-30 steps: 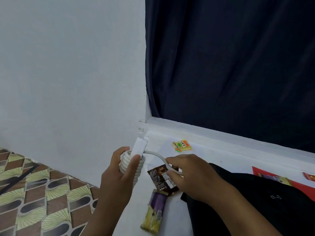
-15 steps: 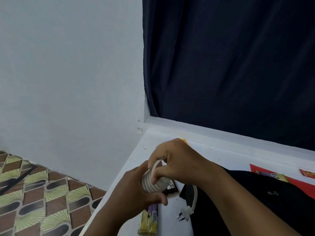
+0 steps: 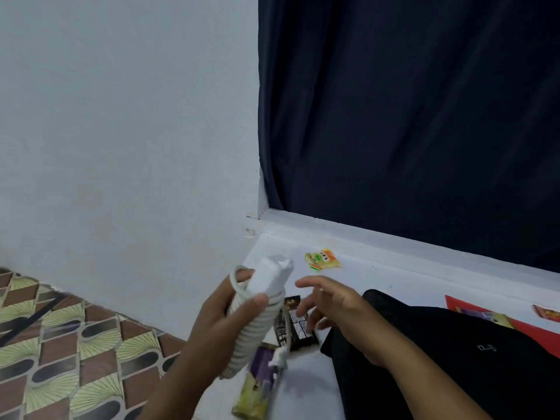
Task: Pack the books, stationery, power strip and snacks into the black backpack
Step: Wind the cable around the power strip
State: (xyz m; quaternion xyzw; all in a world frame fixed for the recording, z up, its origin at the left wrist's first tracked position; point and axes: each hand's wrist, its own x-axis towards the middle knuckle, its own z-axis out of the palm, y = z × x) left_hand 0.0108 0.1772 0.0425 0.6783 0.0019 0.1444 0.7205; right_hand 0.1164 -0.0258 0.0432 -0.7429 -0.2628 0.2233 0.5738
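My left hand (image 3: 221, 316) grips the white power strip (image 3: 269, 280), its cord wound in coils (image 3: 253, 334) around it and the plug (image 3: 278, 357) dangling below. My right hand (image 3: 330, 304) hovers just to the right, fingers spread, holding nothing. The black backpack (image 3: 454, 365) lies on the white table (image 3: 306, 386) under my right forearm. Snacks lie on the table: a brown packet (image 3: 298, 328) beneath my right fingers, a purple-and-yellow packet (image 3: 254, 389) near the front and a small yellow packet (image 3: 322, 259) farther back. A red book (image 3: 460, 307) shows behind the backpack.
The table stands in a corner between a white wall and a dark blue curtain (image 3: 409, 116). Its left edge drops to a patterned tile floor (image 3: 60, 359). A small red packet (image 3: 550, 313) lies at the far right.
My right hand has let go of the cord and opened, moving right. The wound power strip now stands tilted in my left hand with the plug hanging free.
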